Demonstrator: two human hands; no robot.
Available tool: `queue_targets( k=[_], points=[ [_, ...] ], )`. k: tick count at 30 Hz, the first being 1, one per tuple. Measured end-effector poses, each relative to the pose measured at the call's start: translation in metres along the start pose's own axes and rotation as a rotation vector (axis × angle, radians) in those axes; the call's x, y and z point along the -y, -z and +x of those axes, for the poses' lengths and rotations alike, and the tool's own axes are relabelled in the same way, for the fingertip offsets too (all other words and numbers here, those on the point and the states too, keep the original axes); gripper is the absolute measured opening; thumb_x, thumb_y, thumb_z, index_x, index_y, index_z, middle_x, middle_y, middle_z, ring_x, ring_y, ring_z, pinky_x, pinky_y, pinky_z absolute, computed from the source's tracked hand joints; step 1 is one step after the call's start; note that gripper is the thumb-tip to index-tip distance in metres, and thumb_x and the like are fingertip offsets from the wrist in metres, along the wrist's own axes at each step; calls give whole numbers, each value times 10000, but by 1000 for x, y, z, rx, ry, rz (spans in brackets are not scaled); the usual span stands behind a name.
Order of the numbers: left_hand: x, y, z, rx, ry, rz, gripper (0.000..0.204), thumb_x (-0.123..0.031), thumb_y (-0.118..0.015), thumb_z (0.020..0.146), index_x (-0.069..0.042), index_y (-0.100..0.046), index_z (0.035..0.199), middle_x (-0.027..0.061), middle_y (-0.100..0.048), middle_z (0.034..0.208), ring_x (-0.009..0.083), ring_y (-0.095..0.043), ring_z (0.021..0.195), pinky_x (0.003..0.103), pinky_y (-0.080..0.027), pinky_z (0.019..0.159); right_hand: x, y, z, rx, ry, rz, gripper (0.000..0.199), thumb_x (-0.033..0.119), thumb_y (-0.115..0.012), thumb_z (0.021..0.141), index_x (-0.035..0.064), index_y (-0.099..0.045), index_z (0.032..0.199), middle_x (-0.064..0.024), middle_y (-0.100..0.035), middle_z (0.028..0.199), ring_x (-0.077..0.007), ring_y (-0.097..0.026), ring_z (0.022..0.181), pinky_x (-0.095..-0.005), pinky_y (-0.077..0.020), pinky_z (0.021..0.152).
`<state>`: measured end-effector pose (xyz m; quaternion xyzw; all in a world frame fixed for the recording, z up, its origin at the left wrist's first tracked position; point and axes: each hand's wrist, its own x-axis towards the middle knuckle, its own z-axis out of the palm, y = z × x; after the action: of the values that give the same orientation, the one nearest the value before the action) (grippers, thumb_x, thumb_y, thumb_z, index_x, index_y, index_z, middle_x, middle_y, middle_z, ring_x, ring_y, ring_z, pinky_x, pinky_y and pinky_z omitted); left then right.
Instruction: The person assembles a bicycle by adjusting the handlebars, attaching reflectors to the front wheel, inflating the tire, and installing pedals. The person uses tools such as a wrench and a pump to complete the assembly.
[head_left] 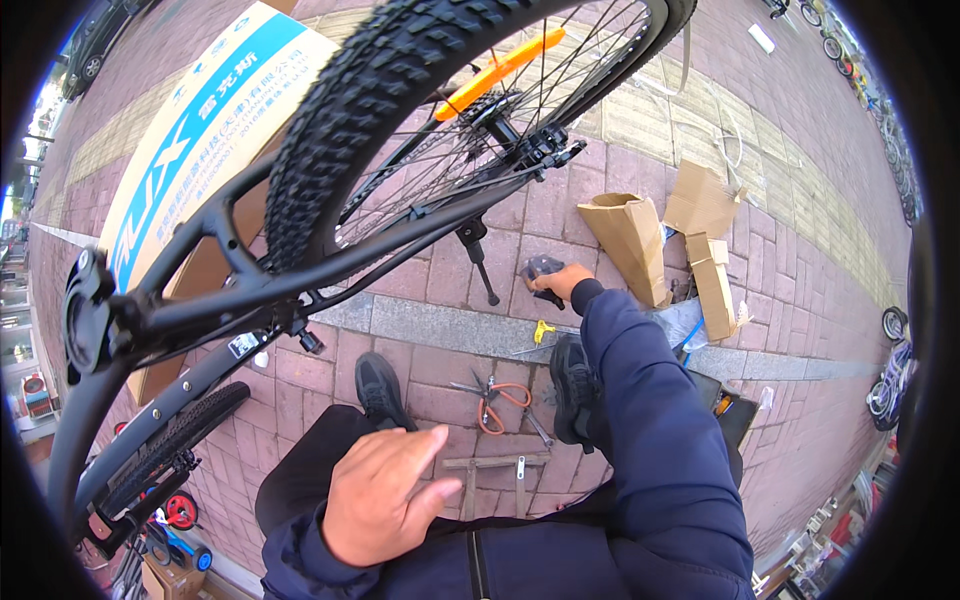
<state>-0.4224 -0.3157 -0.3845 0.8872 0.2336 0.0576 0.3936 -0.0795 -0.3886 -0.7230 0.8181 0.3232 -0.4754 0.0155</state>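
Observation:
A black bicycle frame (290, 290) takes up the upper left, with a knobby-tyred wheel (330, 130) carrying an orange reflector (500, 72) on its spokes. My right hand (572, 280) reaches out past my shoe and grips a dark part in clear plastic (541, 268) just above the paving; its exact kind I cannot make out. Left of it a black kickstand (478, 260) hangs from the frame. Close to my body, my left hand (385, 497) is raised with thumb and fingers apart, holding nothing.
Scissors with red-orange handles (505, 398) lie between my shoes, near a small wooden stool (497, 463). A yellow-handled tool (543, 332) rests on the grey stone strip. Torn cardboard (630, 240) and a dark toolbox (728, 410) stand at right. A large printed carton (190, 150) stands behind the bicycle.

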Motion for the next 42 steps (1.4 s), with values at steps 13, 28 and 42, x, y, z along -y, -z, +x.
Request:
queue_targets(
  k=[13,28,42],
  points=[
    [27,-23,-9,-43,372,-1495,567,-197,-654,956,42,-417,1412,165,-593,1304,229,-638,1129,384,-527,967,155,87,-336,-314,1287,-227,994,199,-865,593,15,-403,1454,-262,-504,1302,-440,-561,1148,-463,-483,980],
    [5,-62,-28,-588,207,-1346,579,-25,-704,864,28,-421,1366,117,-574,1221,150,-598,1065,285,-518,916,174,6,-343,-612,829,73,924,193,-738,711,-113,-300,1464,-364,-449,1345,-516,-566,1132,-483,-503,958],
    [6,-59,-17,-676,259,-1500,514,5,-620,905,-6,-412,1375,111,-586,1244,196,-603,1113,344,-476,1000,178,2,-338,-795,901,190,463,120,-738,794,-33,-545,1185,-249,-601,1062,-432,-632,905,-473,-529,801]
  ],
)
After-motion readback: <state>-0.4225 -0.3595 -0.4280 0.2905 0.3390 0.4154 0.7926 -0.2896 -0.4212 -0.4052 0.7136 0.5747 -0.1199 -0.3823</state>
